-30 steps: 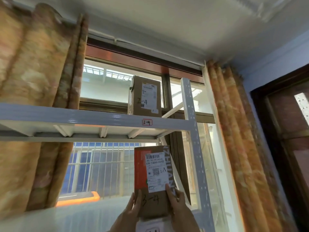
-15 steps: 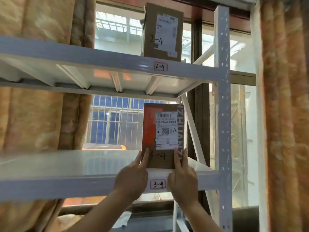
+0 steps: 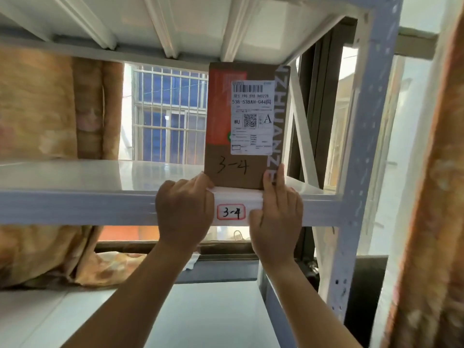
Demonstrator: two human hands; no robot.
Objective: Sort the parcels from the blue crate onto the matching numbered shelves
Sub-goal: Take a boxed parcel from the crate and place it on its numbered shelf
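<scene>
two hands flank the 3-4 tag [image 3: 231, 212] on the shelf [image 3: 75, 205] front. just above the tag i see the parcel [image 3: 247, 124] marked 3-4, upright on that shelf. left of the tag, the left hand [image 3: 184, 212] curls at the parcel's lower corner; i cannot tell if it grips. right of the tag, the right hand [image 3: 276, 217] lays straight fingers [image 3: 273, 177] against the parcel's side.

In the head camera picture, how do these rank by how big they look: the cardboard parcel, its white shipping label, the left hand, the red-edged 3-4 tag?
1. cardboard parcel
2-3. left hand and white shipping label: alike, and the hand is nearer the camera, so unranked
4. red-edged 3-4 tag
</scene>
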